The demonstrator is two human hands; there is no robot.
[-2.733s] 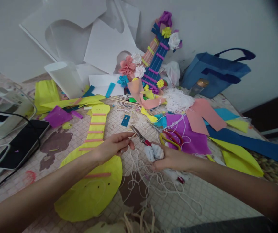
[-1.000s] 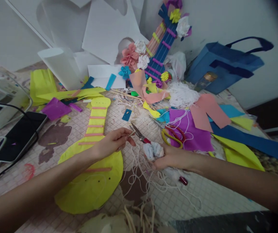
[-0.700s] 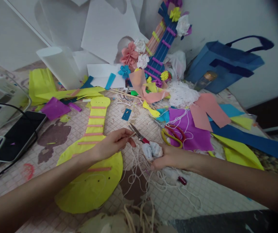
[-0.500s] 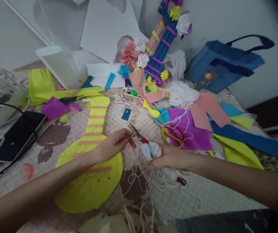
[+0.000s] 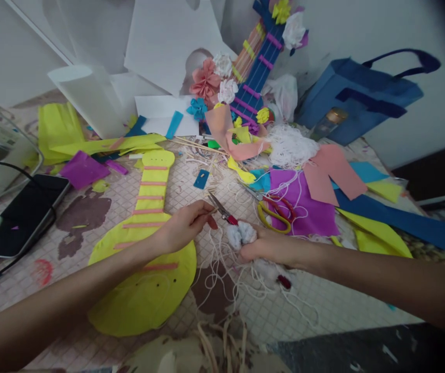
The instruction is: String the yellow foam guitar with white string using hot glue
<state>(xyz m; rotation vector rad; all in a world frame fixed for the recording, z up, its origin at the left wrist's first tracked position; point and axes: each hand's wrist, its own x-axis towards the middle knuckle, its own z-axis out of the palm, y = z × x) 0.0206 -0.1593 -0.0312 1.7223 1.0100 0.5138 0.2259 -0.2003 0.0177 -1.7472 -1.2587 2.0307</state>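
Observation:
My right hand point(image 5: 261, 243) is closed round the handles of a pair of scissors point(image 5: 230, 219), whose red base shows and whose grips are wrapped in whitish material. Its blades point up and left. Pinched in the fingers of my left hand point(image 5: 187, 220) is a short, thin stick-like piece point(image 5: 213, 211), close beside the blades; whether they touch it I cannot tell. Loose white string point(image 5: 216, 274) lies tangled below both hands. Under my left forearm is a flat yellow guitar-shaped piece point(image 5: 158, 305) with pink strips across it and small dark holes.
Red-and-yellow scissors point(image 5: 274, 215) lie on purple paper point(image 5: 315, 217) to the right. Behind are a white string heap point(image 5: 292, 147), thin sticks point(image 5: 197, 145) and a decorated blue paper guitar point(image 5: 259, 72). A phone point(image 5: 20, 217) with cables lies left; a blue bag point(image 5: 362, 98) stands back right.
The view has shifted slightly. My right hand and the wrapped scissors have moved a little toward my left hand, bringing the blades nearer the pinched piece. Both hands keep their hold.

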